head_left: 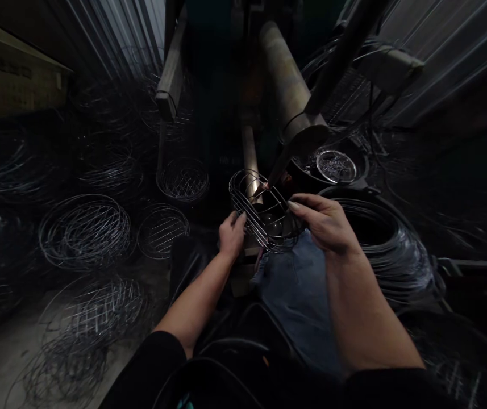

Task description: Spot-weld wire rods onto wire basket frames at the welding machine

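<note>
A rounded wire basket (249, 218) is tilted up between my hands, in front of a machine with metal rods. My left hand (232, 234) grips its barred side, thumb and fingers closed on the wires. On the other side, my right hand (320, 220) pinches the basket's wire frame between thumb and forefinger. The lower metal rod (250, 153) reaches into the basket's opening. A slanted dark rod comes down from the thick upper cylinder (288, 79), its tip at the basket's wires. Whether the tip touches a wire I cannot tell.
Round wire grids lie stacked on the floor at left, the nearest being a grid pile (85, 232). To the right stand a coil of wire (400, 264) and a dark tub with a round bowl of small metal pieces (336, 166). Blue cloth (296, 301) covers my lap.
</note>
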Available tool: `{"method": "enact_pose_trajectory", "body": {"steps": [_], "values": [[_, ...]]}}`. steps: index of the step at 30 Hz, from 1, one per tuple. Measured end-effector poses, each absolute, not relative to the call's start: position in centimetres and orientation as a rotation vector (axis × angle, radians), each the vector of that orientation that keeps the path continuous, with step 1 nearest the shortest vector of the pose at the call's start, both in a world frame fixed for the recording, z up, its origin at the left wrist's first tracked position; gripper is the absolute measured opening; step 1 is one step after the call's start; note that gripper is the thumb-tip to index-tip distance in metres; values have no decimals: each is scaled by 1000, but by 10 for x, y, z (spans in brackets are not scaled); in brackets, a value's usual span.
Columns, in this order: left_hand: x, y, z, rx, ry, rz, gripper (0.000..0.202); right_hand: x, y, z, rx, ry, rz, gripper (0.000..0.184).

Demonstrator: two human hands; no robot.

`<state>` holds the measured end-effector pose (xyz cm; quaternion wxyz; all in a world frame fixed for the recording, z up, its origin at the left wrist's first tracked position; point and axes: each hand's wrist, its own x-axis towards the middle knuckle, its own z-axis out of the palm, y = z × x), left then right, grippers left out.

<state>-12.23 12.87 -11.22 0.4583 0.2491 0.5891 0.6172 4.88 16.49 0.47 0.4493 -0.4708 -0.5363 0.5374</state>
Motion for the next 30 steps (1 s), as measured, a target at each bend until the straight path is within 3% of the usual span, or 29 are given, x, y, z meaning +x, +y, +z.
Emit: {"method": "enact_pose_trajectory", "body": {"steps": [4, 8, 12, 30], "values": [[-135, 115, -118, 1634, 1738, 1594, 40, 84, 143, -14, -1166, -1354, 1462, 23], [-138, 123, -120, 2102, 1724, 1500, 34, 95, 129, -33, -1174, -1348, 1452, 21], [-138, 133, -116, 2153, 1662, 1579, 25, 83, 129, -33, -1173, -1397, 1366, 22], [-140, 135, -117, 1992, 1685, 1624, 21, 63, 138, -28, -1185, -1358, 1239, 19]]}}
